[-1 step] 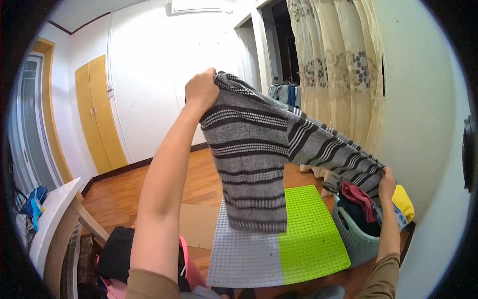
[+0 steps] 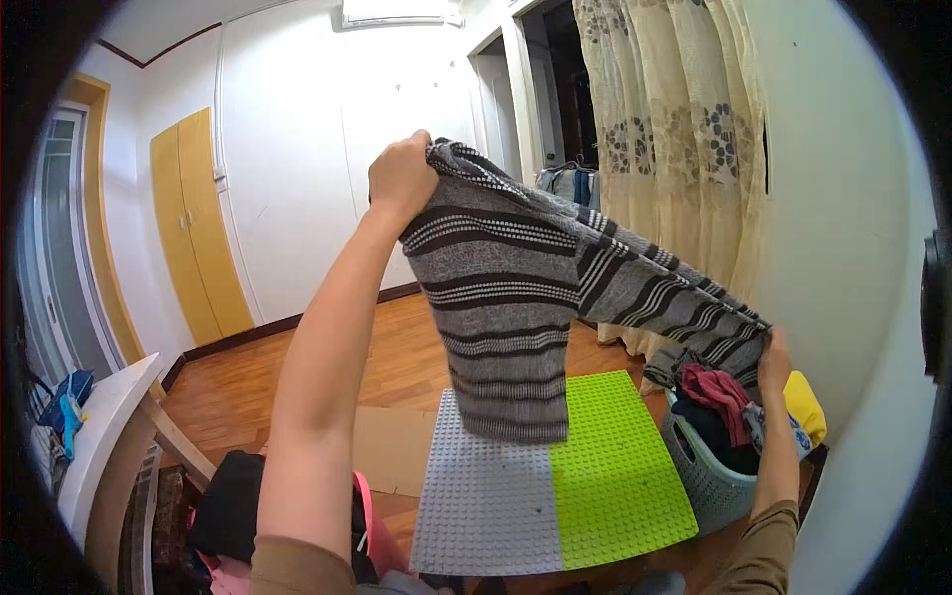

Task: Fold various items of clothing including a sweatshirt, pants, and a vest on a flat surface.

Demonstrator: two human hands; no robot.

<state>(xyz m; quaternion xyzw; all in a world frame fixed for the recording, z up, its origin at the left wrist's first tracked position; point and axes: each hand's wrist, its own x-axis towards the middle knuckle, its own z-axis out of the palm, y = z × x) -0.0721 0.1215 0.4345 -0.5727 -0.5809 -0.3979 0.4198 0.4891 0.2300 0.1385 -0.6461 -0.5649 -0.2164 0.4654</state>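
A grey knit sweater with black and white stripes hangs stretched in the air between my hands. My left hand is raised high and closed on its neck or shoulder end. Lower at the right, my right hand grips the end of the extended sleeve, just above a laundry basket. The sweater's hem dangles over a studded board, half grey and half lime green. Part of my left fingers is hidden behind the cloth.
The grey-green basket holds a red garment, dark clothes and a yellow piece. At lower left, a pink container carries black cloth. A white-topped table stands left; a curtain hangs at right.
The sweater's hem has swung up slightly. My right hand has risen a little with the sleeve; the left hand stays almost where it was.
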